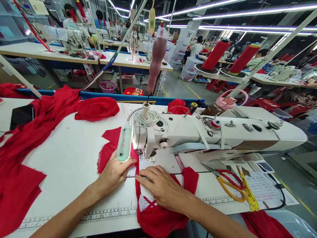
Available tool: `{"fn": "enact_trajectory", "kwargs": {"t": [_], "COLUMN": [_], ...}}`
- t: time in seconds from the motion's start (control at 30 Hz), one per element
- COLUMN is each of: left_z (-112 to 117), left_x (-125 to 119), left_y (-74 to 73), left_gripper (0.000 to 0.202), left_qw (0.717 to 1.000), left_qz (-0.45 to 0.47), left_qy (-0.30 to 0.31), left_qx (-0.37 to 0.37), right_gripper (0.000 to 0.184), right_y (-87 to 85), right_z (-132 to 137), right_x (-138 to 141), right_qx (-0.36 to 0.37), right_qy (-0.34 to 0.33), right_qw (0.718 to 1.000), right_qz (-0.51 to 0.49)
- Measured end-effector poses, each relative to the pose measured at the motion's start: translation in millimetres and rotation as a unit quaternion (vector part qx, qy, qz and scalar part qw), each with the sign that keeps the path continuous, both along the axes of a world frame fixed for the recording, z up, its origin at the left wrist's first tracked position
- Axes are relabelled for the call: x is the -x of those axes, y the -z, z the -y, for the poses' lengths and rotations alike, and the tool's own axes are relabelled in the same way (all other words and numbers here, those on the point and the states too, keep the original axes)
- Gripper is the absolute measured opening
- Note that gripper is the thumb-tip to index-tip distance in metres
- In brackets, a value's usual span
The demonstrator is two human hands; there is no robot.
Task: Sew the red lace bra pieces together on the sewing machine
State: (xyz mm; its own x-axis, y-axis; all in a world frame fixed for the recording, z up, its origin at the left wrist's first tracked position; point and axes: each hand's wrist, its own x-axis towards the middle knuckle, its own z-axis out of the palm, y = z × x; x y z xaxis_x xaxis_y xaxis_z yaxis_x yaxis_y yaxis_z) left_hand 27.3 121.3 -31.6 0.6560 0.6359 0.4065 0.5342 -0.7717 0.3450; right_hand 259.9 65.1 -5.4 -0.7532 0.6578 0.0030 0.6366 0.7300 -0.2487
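Observation:
A red fabric piece [160, 221] with a narrow strip along its left side runs up to the needle area of a white sewing machine [183, 129]. My left hand [116, 172] is left of the presser foot, its fingers closed on the red fabric with the tips at the strip. Just below the foot, my right hand [160, 186] grips the strip's edge, palm over the piece; a small greyish thing shows between its fingers, too little to name. White patterned fabric [143, 202] shows below that hand. Red lace-edged fabric [105, 157] lies beyond my left hand.
A red cloth heap [17, 172] and a phone [21, 116] lie at left. Orange-handled scissors [230, 186], a yellow tape measure [249, 191] and paper [264, 186] lie at right. Thread cones [216, 54] stand behind. A pink-handled tool [157, 62] rises above the machine head.

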Motion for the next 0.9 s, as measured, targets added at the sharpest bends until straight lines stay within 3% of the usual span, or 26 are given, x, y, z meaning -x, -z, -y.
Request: {"fn": "enact_trajectory", "kwargs": {"t": [0.23, 0.57, 0.77, 0.9], "left_z": [3.0, 18.2, 5.2, 3.1], "left_x": [-7.3, -12.4, -7.6, -10.5], "left_y": [-11.7, 0.3, 5.4, -1.6], "left_gripper": [0.038, 0.039, 0.038, 0.033], "left_qw": [0.997, 0.983, 0.993, 0.989], "left_qz": [-0.069, -0.109, -0.103, -0.103], "left_qy": [-0.006, -0.053, -0.038, -0.049], "left_qx": [-0.029, -0.137, -0.050, -0.089], "right_gripper": [0.044, 0.042, 0.048, 0.049], "right_y": [-4.1, -1.8, 1.6, 2.5], "right_z": [7.9, 4.6, -5.7, -6.9], "right_x": [0.3, -1.7, 0.9, 2.4], "right_qx": [-0.037, -0.036, -0.035, -0.034], "right_qy": [0.009, 0.012, 0.040, 0.043], "right_qw": [0.999, 0.999, 0.999, 0.998], "right_qz": [0.012, -0.004, -0.007, -0.004]}}
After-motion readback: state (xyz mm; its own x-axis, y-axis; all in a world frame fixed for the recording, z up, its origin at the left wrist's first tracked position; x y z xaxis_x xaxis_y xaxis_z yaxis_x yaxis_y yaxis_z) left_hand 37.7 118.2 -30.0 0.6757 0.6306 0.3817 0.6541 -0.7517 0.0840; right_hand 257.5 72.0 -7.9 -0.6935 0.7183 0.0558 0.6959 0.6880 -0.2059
